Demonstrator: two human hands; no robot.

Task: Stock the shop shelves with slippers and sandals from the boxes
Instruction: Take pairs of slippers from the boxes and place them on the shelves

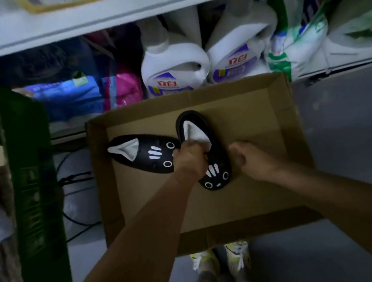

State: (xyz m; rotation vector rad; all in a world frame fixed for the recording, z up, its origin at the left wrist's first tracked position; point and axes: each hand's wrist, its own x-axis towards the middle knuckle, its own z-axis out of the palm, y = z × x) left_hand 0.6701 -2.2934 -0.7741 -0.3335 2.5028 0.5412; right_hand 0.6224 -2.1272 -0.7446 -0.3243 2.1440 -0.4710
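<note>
Left hand (191, 158), centre of frame, curled tight around the opening edge of a black cat-face slipper (209, 159), fingers tucked into the white lining. Slipper standing lengthwise in the middle of an open cardboard box (288, 149), toe toward the bottom of the frame. Right hand (252, 156) just right of it, loosely fisted, holding nothing, not quite touching the slipper as far as can be seen. Second matching slipper (144, 153) lying sideways at the box's left, toe right by the left hand's knuckles. Box sitting on the floor (355, 138). Upper frame: shelf (111, 13) with white detergent jugs (175, 69) underneath. Green crate (25, 166) at far left.
</note>
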